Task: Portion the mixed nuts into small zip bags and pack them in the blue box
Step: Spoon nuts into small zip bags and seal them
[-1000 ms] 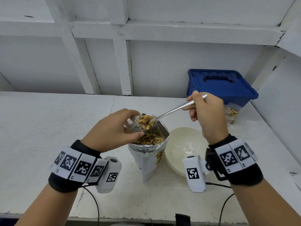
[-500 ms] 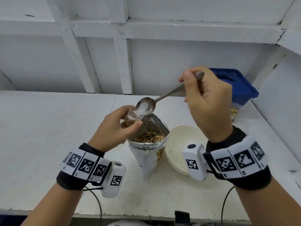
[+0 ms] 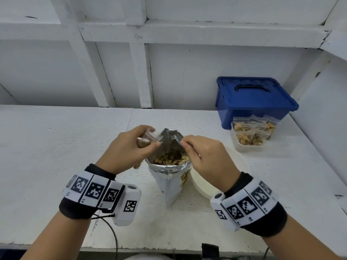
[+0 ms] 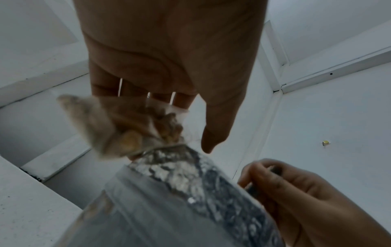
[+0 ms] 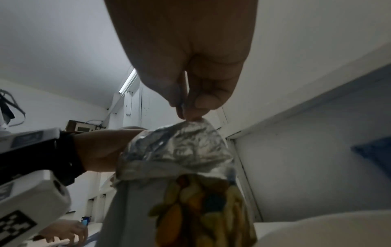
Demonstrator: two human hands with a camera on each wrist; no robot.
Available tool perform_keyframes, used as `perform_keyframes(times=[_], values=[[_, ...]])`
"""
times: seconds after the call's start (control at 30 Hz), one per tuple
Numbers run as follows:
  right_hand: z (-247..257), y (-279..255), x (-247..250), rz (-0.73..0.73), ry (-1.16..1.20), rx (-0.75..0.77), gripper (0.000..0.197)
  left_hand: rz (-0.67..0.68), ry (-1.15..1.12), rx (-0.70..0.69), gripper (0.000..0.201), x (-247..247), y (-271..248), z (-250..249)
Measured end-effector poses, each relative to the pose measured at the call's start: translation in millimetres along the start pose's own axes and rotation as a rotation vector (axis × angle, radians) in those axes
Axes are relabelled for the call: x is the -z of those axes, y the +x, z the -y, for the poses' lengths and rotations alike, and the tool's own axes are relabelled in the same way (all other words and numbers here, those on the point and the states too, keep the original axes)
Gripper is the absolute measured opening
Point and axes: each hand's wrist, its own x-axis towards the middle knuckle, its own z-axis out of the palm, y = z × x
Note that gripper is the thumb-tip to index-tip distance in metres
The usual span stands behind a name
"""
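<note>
An open foil bag of mixed nuts point(image 3: 170, 182) stands at the table's middle, its rim folded down. My left hand point(image 3: 152, 138) grips a small clear zip bag point(image 3: 145, 136) partly filled with nuts, just left of the foil rim; the left wrist view shows that zip bag point(image 4: 131, 127) blurred under the fingers. My right hand point(image 3: 185, 145) pinches the spoon handle point(image 4: 276, 170) over the foil bag point(image 5: 180, 150), and the spoon bowl is hidden inside. The blue box point(image 3: 253, 98) sits lidded at the back right.
A clear tub point(image 3: 249, 145) with several filled zip bags stands in front of the blue box. A white bowl point(image 3: 203, 186) lies right of the foil bag, partly under my right wrist. White walls close in behind and on the right.
My right hand came down from shoulder height and lowered the emptied spoon into the foil bag. My left hand kept the zip bag beside the rim. The blue box is uncovered again.
</note>
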Motion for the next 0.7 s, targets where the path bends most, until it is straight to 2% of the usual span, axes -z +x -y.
perform_keyframes(times=[0.13,0.37,0.53,0.7], values=[[4.8,-1.0,-5.7,-0.044,0.058,-0.083,0.033,0.001,0.005,-0.003,0.028,0.4,-0.6,-3.0],[7.5,4.3,-1.7,0.005,0.223,-0.360,0.027,-0.013,0.029,-0.018,0.028,-0.9,0.1,-3.1],[-0.4,6.7,8.5,-0.111,0.334,-0.574,0.027,-0.015,0.026,-0.027,0.027,-0.4,0.4,-2.5],[-10.2,8.0,14.6,-0.196,0.362,-0.702,0.029,0.013,0.038,-0.031,0.033,2.9,-2.4,-1.4]])
